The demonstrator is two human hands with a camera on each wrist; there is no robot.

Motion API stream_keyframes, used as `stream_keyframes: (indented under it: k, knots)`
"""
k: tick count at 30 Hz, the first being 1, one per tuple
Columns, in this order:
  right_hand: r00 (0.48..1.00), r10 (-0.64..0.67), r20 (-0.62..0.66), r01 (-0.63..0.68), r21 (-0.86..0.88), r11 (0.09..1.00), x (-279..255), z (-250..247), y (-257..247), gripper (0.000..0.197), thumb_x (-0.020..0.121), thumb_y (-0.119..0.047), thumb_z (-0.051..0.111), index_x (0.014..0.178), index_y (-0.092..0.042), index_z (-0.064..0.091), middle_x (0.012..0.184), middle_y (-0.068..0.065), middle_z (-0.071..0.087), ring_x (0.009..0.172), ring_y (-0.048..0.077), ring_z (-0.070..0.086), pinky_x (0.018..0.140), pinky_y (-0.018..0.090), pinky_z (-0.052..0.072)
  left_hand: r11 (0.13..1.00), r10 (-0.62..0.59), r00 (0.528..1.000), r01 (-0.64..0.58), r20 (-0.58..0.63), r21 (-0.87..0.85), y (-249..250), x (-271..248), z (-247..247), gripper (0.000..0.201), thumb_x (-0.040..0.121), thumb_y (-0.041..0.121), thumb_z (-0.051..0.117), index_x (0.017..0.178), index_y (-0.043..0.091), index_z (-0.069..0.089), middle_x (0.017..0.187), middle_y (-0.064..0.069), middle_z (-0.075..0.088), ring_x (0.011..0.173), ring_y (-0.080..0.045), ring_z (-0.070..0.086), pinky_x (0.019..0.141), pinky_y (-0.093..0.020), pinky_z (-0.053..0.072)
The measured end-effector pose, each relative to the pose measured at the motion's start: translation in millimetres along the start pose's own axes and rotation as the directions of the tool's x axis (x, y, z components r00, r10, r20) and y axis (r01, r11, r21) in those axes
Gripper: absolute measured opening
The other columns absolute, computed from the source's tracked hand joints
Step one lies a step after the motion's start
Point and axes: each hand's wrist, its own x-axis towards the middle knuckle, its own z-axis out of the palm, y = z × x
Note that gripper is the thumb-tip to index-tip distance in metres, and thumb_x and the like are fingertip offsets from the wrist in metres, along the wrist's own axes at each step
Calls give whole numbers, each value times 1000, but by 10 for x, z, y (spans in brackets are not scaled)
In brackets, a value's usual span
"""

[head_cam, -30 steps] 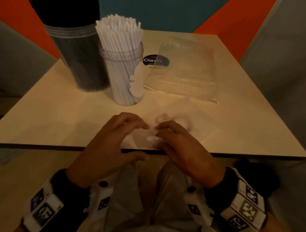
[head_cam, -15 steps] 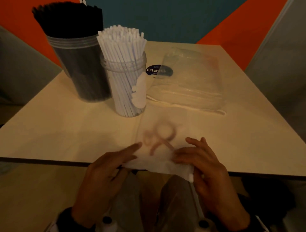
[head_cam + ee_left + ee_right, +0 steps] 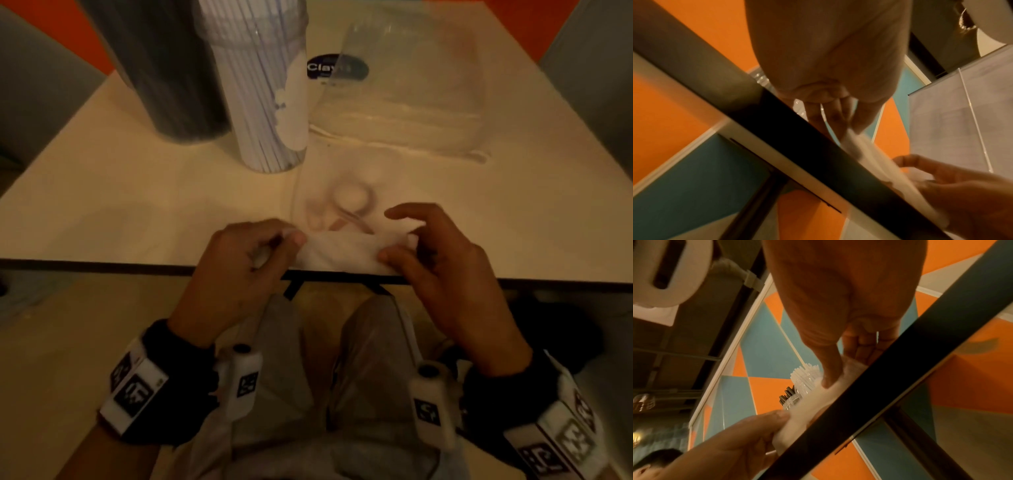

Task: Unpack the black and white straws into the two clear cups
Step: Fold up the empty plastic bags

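Note:
A clear cup packed with black straws (image 3: 164,68) stands at the back left of the table, and a clear cup of white straws (image 3: 260,85) stands beside it on the right. An empty clear plastic bag (image 3: 342,202) lies in front of the white cup, its near end folded into a white band (image 3: 339,251) at the table's front edge. My left hand (image 3: 291,238) pinches the band's left end. My right hand (image 3: 399,245) pinches the right end, index finger raised. In the wrist views the folded bag (image 3: 869,154) (image 3: 818,402) lies along the table edge between both hands.
A second flat clear bag (image 3: 411,102) lies at the back right, over a dark round label (image 3: 337,68). The table's dark front edge (image 3: 137,267) runs just under my hands. My knees are below it. Grey seat backs flank the table.
The hands have folded the bag's near end over toward the far side, forming a band. They moved slightly forward onto the table. The head view has tilted down.

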Motion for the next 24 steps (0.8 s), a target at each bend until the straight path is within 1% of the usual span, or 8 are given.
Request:
stream_keyframes:
  k: [3,5,9,14,16,18,21,24]
  knots:
    - [999,0,-35,-1,-30,1000,44,40,-12,36,80,-21,74,97,-36,46,93,-16,51,64,7,52,59,11,41,999,-47,998,46,-51,-27,28,45,73,18,93,22,59,111,21,59,76,11,53,70,-11,58,71,-33,51]
    - [997,14,-76,-20,-79,997,75,53,16,34,78,-21,76,92,-31,47,96,-18,42,69,3,52,61,9,42,996,23,999,-19,-46,85,-15,64,114,19,92,16,59,110,21,58,94,6,51,82,-13,55,77,-35,48]
    - [981,70,-183,-88,-89,992,123,24,71,32,72,-22,81,88,-24,54,103,-9,38,72,-5,51,62,4,43,955,155,983,-175,100,241,-171,19,150,28,89,40,57,105,21,69,132,5,52,120,-14,48,96,-43,41]
    - [981,-32,-191,-4,-188,982,110,17,132,30,76,-21,78,102,-20,64,114,-5,41,94,3,48,79,9,45,933,178,969,-222,173,284,-230,3,99,43,83,51,57,114,25,67,129,11,59,127,-7,46,104,-23,28]
    - [977,-123,-177,80,-230,970,75,-2,129,35,80,-21,75,113,-21,63,122,-2,42,112,14,48,93,22,45,941,184,971,-219,151,258,-202,20,96,31,88,43,54,107,24,71,122,12,63,124,-4,49,102,-25,33]
    - [971,-218,-95,190,-243,951,43,-42,122,30,82,-30,72,110,-21,66,123,1,49,115,18,50,97,18,41,940,197,974,-220,111,261,-152,50,87,28,93,35,50,100,19,72,111,7,69,113,-7,57,95,-29,42]
    - [968,-227,107,245,-202,948,-9,-102,127,56,72,-51,70,121,-23,62,136,0,45,127,12,44,102,18,39,967,122,991,-132,59,217,-103,121,22,27,97,30,46,92,14,67,86,11,67,80,-7,61,73,-30,48]
    - [946,-287,150,311,-170,935,-53,-135,104,69,76,-33,74,137,-20,46,149,2,31,134,14,38,106,25,40,980,65,998,-69,27,186,-100,172,-19,21,97,26,46,89,16,63,71,19,58,66,-1,55,60,-20,41]
